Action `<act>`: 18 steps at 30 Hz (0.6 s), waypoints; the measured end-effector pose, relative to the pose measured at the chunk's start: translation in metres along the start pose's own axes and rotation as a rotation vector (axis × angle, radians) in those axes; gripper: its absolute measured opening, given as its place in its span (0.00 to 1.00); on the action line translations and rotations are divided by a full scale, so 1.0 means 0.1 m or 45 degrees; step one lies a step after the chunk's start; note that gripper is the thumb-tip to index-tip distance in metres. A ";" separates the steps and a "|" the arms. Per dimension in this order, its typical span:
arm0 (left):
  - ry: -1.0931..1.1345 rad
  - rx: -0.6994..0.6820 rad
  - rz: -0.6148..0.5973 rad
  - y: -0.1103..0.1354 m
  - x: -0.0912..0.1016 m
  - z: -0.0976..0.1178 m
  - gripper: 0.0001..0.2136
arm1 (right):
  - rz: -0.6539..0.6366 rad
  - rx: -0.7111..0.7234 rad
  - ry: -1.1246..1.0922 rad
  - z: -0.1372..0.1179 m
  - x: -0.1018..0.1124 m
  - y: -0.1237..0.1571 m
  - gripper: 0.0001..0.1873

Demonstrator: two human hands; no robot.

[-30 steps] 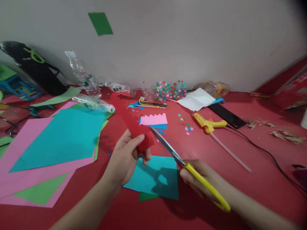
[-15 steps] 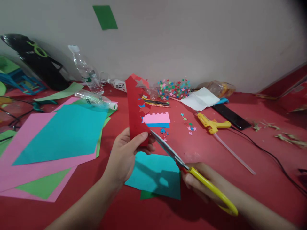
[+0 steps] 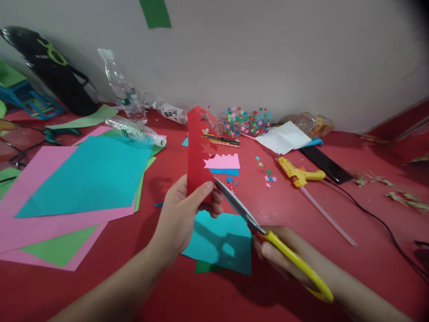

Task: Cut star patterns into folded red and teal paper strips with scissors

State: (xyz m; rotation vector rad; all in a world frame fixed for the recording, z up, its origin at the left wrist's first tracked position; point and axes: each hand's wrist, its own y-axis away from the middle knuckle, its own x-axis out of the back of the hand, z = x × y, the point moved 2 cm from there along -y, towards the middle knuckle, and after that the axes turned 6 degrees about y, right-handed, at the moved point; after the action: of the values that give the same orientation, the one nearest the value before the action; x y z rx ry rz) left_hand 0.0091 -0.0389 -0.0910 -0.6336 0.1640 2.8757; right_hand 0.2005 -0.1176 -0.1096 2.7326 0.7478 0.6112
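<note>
Pinched in my left hand is an upright strip of red paper with star-shaped notches along its right edge. My right hand grips a pair of yellow-handled scissors. The blades point up and left, nearly together, and their tips meet the lower right edge of the red paper by my left thumb. Beneath my hands lies a teal sheet on a green one. Beyond them are a notched pink strip, a blue strip below it, and small paper stars.
Left, pink, teal and green sheets overlap under a lying plastic bottle. A black flask and a clear bottle stand behind. At right are a yellow glue gun with its cord, a phone and white paper.
My left hand and the red paper have shifted slightly right, and the paper has turned a little. The scissors stay nearly in place. The view has tilted slightly down.
</note>
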 end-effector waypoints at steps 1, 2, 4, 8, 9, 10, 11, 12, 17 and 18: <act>0.018 0.007 0.003 0.00 -0.01 -0.01 0.04 | -0.007 -0.001 -0.014 0.00 0.00 0.00 0.29; 0.033 0.013 0.009 0.01 -0.03 -0.01 0.03 | -0.012 0.003 -0.032 0.00 -0.01 -0.01 0.29; 0.044 0.023 0.028 0.01 -0.05 -0.01 0.04 | -0.030 0.015 -0.059 -0.01 -0.01 -0.01 0.28; 0.010 0.003 0.043 0.01 -0.04 0.01 0.04 | -0.059 -0.039 -0.085 -0.02 -0.01 0.00 0.28; -0.008 -0.009 0.038 0.01 -0.03 0.02 0.05 | -0.057 -0.067 -0.092 -0.01 -0.01 0.00 0.29; -0.029 -0.021 0.030 0.01 -0.03 0.02 0.05 | -0.051 -0.094 -0.100 -0.01 -0.01 0.01 0.29; -0.049 -0.030 0.021 0.01 -0.02 0.02 0.05 | -0.044 -0.116 -0.105 -0.01 -0.01 0.01 0.30; -0.063 -0.037 0.013 0.01 -0.01 0.03 0.05 | -0.036 -0.131 -0.110 0.00 -0.02 0.02 0.30; -0.009 -0.007 0.004 -0.01 0.02 0.02 0.05 | 0.035 -0.145 -0.114 -0.02 -0.04 0.03 0.32; 0.002 0.000 0.003 -0.01 0.02 0.02 0.05 | 0.047 -0.146 -0.110 -0.03 -0.04 0.03 0.32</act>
State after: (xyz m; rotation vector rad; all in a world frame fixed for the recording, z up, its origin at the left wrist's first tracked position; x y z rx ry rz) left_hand 0.0070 -0.0375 -0.0899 -0.6362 0.1655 2.8778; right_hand 0.1971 -0.1223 -0.1070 2.6535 0.6236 0.5236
